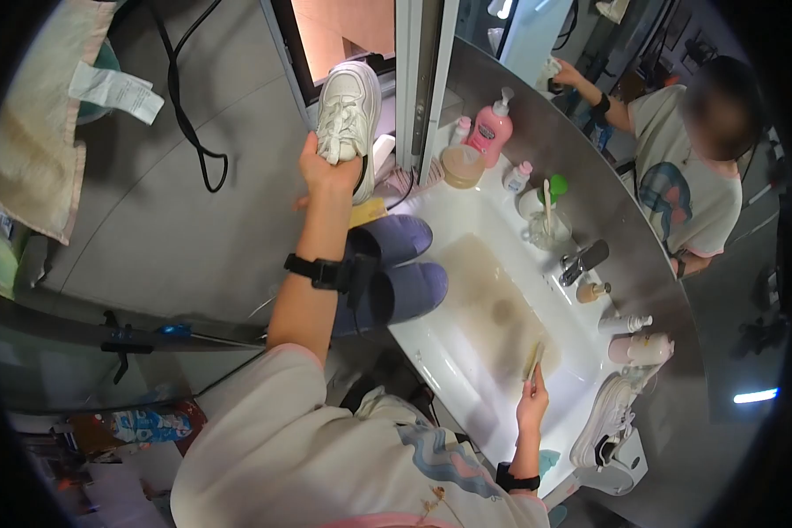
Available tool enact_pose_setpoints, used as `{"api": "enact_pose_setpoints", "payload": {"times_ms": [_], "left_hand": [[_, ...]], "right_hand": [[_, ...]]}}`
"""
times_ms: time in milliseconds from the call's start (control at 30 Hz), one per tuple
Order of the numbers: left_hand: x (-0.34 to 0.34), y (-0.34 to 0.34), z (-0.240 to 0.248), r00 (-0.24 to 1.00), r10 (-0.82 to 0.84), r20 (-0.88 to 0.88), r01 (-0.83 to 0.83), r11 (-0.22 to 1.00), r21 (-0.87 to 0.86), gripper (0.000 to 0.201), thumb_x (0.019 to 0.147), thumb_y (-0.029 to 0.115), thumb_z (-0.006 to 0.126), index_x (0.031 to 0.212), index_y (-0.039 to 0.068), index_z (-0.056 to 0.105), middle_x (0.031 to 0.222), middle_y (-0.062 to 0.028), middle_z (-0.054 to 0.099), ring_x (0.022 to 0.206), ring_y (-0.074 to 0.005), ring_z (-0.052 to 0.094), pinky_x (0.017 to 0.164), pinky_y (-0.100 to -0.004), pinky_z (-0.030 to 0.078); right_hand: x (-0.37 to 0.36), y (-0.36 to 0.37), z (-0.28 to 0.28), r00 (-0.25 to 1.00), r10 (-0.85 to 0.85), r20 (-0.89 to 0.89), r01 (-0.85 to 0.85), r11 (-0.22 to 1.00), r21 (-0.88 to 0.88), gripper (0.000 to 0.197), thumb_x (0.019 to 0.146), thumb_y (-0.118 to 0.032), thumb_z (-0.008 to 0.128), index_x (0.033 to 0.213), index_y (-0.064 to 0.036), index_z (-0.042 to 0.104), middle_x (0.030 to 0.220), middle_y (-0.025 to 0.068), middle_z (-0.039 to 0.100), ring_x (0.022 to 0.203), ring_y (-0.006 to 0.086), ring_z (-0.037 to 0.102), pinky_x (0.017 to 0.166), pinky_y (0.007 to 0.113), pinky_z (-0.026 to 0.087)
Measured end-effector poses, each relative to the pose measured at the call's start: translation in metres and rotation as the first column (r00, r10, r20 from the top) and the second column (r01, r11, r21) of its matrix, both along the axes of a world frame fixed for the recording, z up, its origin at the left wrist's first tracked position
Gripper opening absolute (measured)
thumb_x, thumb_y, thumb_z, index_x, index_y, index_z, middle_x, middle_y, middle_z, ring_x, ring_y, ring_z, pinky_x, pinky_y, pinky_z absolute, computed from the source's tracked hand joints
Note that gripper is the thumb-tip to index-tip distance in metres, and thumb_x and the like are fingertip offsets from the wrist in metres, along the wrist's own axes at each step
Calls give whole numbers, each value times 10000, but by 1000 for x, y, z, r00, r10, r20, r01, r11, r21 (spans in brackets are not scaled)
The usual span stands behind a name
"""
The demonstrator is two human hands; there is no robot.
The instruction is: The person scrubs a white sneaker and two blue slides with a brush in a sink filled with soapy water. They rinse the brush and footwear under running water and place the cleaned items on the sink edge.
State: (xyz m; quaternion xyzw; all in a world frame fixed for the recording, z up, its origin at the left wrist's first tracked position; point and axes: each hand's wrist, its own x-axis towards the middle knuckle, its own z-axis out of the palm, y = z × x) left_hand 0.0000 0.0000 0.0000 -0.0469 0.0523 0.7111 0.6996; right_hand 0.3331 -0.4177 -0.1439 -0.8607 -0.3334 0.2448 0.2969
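My left hand point(333, 172) is stretched far forward and closed around a white lace-up sneaker point(350, 106), its toe pointing away from me. My right hand point(531, 407) grips a small brush point(534, 359) with pale yellowish bristles, low over the sink. Cloudy brown water point(493, 295) stands in the white sink point(427, 352). A second sneaker point(605, 421), white with a dark inside, rests on the sink's right edge. Below my left forearm, beside the basin, are two purple slippers point(405, 290).
Along the sink's back ledge stand a pink pump bottle point(491, 132), an amber tub point(462, 165), a green-topped cup point(546, 198), a metal faucet point(583, 262) and several small bottles. A mirror point(722, 290) curves behind. A black cable point(180, 106) trails over the grey floor point(132, 185).
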Motion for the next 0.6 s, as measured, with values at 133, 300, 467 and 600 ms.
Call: {"api": "enact_pose_setpoints", "payload": {"times_ms": [133, 300, 467, 600], "left_hand": [[11, 65, 5, 990, 142, -6, -142, 990, -10, 492, 843, 248, 370, 1262, -3, 429, 1248, -153, 497, 1143, -313, 489, 978, -451, 382], [8, 144, 5, 972, 218, 89, -223, 974, 46, 497, 813, 238, 384, 1252, 14, 447, 1220, -139, 520, 1123, -309, 504, 961, -444, 394], [6, 194, -2, 938, 306, 161, -304, 952, -38, 534, 789, 255, 401, 1270, 25, 436, 1245, -121, 507, 1141, -287, 497, 972, -404, 387], [4, 222, -27, 921, 334, 202, -333, 942, -41, 543, 777, 253, 401, 1262, 12, 441, 1238, -123, 514, 1140, -291, 497, 975, -403, 385]], "right_hand": [[-13, 1, 0, 993, 18, 116, -7, 996, -90, 492, 819, 19, 524, 1294, -96, 472, 860, 225, 621, 686, 279, 594, 669, 348, 465], [-21, 6, -12, 994, 4, 113, -1, 1000, -28, 481, 819, 29, 516, 1286, -80, 479, 869, 223, 631, 702, 292, 609, 672, 348, 470], [-25, 15, -3, 983, 24, 180, -8, 996, -89, 471, 822, 24, 509, 1283, -68, 479, 942, 234, 630, 752, 302, 628, 689, 354, 474], [-32, 26, 7, 984, -2, 176, 27, 990, -139, 468, 820, 19, 512, 1280, -67, 482, 938, 232, 631, 746, 307, 627, 687, 362, 474]]}}
